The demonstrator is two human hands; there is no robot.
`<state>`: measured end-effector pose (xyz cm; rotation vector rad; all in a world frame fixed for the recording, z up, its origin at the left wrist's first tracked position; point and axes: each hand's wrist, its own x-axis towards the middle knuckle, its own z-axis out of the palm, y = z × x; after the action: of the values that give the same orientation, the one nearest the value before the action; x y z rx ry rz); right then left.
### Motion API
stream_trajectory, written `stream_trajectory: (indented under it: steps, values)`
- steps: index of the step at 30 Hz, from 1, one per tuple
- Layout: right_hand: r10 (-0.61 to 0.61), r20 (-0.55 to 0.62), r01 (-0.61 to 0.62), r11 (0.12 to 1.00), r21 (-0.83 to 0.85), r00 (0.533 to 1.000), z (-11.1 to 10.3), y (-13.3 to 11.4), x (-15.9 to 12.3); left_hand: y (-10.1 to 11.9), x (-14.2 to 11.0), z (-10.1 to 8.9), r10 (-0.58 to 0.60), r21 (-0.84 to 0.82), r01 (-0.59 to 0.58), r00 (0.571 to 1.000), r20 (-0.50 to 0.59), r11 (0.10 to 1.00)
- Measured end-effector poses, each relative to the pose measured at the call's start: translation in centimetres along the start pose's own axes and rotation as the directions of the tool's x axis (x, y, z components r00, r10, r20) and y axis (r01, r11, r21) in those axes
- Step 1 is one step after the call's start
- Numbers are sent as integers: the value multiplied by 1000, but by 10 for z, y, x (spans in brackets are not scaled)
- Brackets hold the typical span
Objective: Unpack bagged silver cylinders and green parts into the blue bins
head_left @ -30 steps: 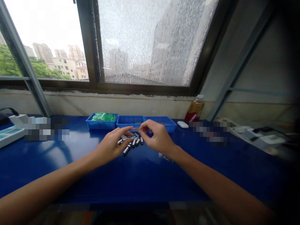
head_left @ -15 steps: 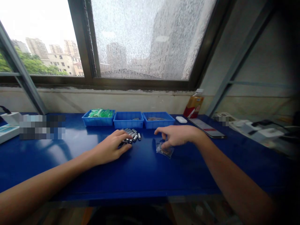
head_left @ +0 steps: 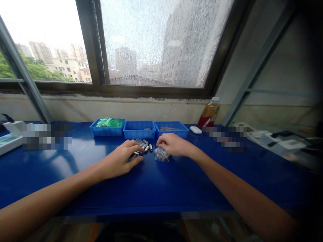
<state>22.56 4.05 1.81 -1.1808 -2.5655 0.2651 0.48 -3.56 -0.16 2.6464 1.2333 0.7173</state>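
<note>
Left hand point(head_left: 123, 159), fingers half-curled, is partly hiding the metal pieces point(head_left: 146, 147); whether it is gripping any cannot be told. Right of the pieces, right hand point(head_left: 174, 145) is pinching a plastic bag point(head_left: 162, 155), contents blurring.

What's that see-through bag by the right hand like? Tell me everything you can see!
The clear plastic bag looks shiny and crinkled, with small pieces inside, too blurred to name. The right hand holds its upper end, right of the metallic cylinders; whether it rests on the blue table is unclear.
</note>
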Motion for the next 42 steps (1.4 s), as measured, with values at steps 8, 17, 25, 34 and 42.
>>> stream_trajectory:
  steps: [8,17,25,34,42]
  values:
    - [-64,-504,169,972,165,862,4,-35,-6,5,3,-3,-198,-452,185,980,20,873]
    - [-341,-430,448,877,175,836,23,-62,-18,-1,8,-5,-389,-699,246,920,-49,671]
    - [60,-174,54,807,588,983,26,-58,-7,-6,3,1,-63,-89,33,935,-349,995]
    - [-48,-524,223,935,277,850,27,-55,-10,4,7,-8,-357,-597,244,931,-77,764]
    - [-290,-537,436,885,165,792,26,-61,-16,4,9,-6,-419,-868,277,904,89,413]
